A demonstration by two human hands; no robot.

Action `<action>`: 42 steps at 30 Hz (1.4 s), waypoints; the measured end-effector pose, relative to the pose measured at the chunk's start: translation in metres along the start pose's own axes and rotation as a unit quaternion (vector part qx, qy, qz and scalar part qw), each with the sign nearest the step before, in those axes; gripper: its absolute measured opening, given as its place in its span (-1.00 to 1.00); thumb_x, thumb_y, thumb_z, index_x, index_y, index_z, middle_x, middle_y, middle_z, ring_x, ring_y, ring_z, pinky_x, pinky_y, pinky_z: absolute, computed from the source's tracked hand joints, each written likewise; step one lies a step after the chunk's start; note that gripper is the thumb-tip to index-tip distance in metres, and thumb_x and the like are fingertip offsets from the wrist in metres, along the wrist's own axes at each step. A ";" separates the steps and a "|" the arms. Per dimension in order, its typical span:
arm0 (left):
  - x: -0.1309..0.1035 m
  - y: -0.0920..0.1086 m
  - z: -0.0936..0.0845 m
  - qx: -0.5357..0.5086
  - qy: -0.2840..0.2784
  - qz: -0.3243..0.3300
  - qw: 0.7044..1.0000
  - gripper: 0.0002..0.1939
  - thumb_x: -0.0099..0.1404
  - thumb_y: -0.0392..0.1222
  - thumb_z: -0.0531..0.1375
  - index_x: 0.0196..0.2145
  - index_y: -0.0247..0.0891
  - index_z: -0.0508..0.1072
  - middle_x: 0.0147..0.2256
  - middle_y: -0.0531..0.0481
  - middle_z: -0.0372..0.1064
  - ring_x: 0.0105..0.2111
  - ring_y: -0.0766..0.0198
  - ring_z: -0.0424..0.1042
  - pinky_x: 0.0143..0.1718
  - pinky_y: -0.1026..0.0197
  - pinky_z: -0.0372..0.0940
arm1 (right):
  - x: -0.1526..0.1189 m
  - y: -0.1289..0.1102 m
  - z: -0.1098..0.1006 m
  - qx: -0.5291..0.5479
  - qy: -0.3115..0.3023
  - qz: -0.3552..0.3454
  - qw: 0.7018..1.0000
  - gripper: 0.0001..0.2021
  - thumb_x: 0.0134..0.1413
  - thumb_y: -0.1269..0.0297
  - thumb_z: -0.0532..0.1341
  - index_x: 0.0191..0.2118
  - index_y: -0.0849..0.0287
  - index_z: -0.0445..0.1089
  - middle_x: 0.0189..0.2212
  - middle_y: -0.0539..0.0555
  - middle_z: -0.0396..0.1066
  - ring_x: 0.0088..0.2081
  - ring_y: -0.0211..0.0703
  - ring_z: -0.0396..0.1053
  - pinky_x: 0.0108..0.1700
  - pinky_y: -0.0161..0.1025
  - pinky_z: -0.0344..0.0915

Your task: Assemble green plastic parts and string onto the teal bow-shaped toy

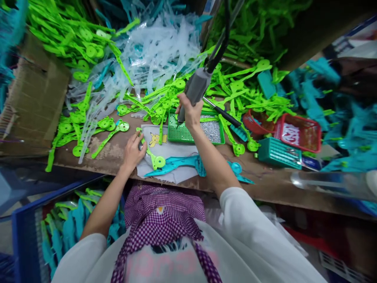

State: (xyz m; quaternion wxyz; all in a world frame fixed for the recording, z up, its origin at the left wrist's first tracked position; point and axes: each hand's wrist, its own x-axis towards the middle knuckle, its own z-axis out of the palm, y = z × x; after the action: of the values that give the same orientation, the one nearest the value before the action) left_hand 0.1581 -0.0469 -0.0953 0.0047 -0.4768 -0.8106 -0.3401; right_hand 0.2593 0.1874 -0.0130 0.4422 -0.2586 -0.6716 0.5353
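Note:
My right hand is wrapped round a grey electric screwdriver that hangs on a black cable, its tip pointing down over a green basket of small silvery screws. On a grey cloth my left hand has its fingers closed on a lime green plastic arm with a round end. That round end lies close to a turquoise plastic piece, which stretches across the cloth below my right forearm. A yellow cartoon figure is printed on the cloth.
Lime green parts and translucent white parts are heaped behind. A black-handled tool, a red basket and a teal basket stand right. A cardboard box is left; a blue crate holds turquoise parts below.

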 end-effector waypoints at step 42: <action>-0.001 -0.006 0.008 -0.011 0.020 -0.001 1.000 -0.61 0.31 -0.09 0.11 0.01 -0.31 0.47 0.13 -0.27 0.38 0.13 0.00 0.38 0.19 -0.10 0.27 | 0.008 0.031 0.005 0.027 0.052 -0.064 0.996 -0.45 0.03 -0.33 0.09 -0.41 0.14 0.33 -0.57 -0.08 0.23 -0.56 -0.28 0.39 -0.51 -0.25 0.32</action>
State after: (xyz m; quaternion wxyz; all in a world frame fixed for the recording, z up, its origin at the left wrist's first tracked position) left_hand 0.1563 -0.0452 -0.1048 0.0156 -0.4692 -0.8071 -0.3581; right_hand 0.2473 0.2004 -0.0399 0.5167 -0.2306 -0.6481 0.5097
